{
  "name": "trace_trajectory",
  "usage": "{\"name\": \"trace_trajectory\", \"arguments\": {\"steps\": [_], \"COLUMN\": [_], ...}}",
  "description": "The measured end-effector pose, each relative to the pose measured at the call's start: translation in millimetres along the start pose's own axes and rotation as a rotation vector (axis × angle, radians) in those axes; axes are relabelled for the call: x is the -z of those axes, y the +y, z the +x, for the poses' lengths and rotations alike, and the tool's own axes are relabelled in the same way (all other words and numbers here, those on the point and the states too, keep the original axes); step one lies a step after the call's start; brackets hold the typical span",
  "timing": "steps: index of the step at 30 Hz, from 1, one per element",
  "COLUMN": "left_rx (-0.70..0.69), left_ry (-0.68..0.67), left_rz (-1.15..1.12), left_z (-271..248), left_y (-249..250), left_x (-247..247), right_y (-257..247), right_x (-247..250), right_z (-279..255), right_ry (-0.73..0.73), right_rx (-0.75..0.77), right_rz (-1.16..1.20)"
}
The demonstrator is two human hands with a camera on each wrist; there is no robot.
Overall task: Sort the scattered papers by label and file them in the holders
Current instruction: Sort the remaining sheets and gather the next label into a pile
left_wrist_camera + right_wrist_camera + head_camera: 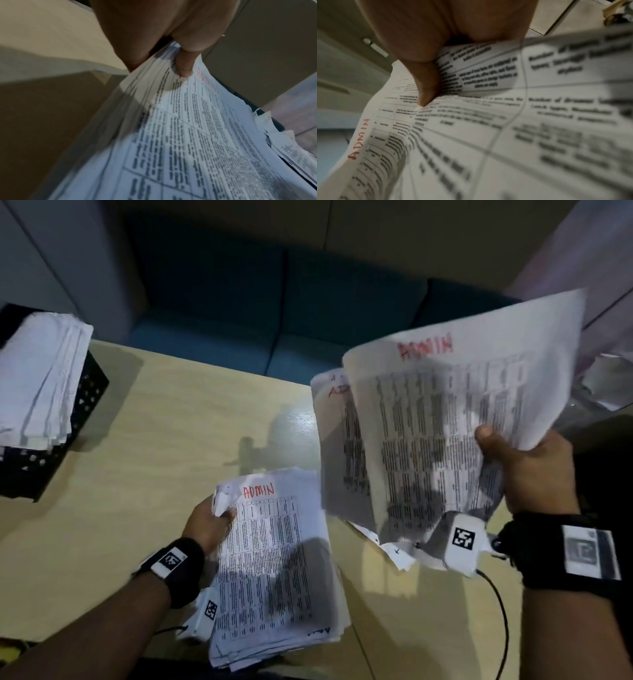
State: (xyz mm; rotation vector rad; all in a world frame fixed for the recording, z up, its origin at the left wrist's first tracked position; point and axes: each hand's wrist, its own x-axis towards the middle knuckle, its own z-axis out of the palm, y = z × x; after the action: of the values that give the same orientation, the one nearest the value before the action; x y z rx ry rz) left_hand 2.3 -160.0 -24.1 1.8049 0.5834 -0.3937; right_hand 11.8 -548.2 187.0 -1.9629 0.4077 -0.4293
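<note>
Left hand [209,522] grips a paper stack [277,570] headed ADMIN, fingers curled round its edge. Right hand [534,470] pinches raised ADMIN sheets [445,419] above the tabletop [154,440]. Black holder [68,419] at left contains papers.

Overall illumination is dim. Light falls from above onto the counter [164,419], producing soft dark shadows beside the black holder [68,419] and beneath the raised sheets [445,412]. A small glare patch marks the counter centre. Printed text is motion-blurred in the head view. Both wrist views are soft: nearest print is out of focus, and edges bend from wide-angle distortion.
</note>
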Motion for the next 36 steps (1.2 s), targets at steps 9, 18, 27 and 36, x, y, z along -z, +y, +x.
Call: {"name": "trace_trajectory", "arguments": {"steps": [9,18,27,36], "left_rx": [0.055,0.111,-0.004,-0.121], "left_ry": [0.023,0.006,-0.094,-0.206], "left_rz": [0.023,-0.174,-0.078,-0.141], "left_z": [9.0,0.9,0.0,13.2], "left_y": [-0.5,9.7,15.6,17.4], "left_x": [-1.3,3.8,3.4,1.2], "right_y": [50.0,117.0,127.0,132.2], "right_x": [-92.7,-185.8,-191.8,-214.3], "right_z": [-25.1,-76.6,-79.3,-74.2], "right_ry": [-0.244,-0.313,-0.469,-0.580], "right_rx": [-0.251,-0.418,-0.330,-0.364], "right_rz": [-0.047,-0.296,-0.507,-0.623]}}
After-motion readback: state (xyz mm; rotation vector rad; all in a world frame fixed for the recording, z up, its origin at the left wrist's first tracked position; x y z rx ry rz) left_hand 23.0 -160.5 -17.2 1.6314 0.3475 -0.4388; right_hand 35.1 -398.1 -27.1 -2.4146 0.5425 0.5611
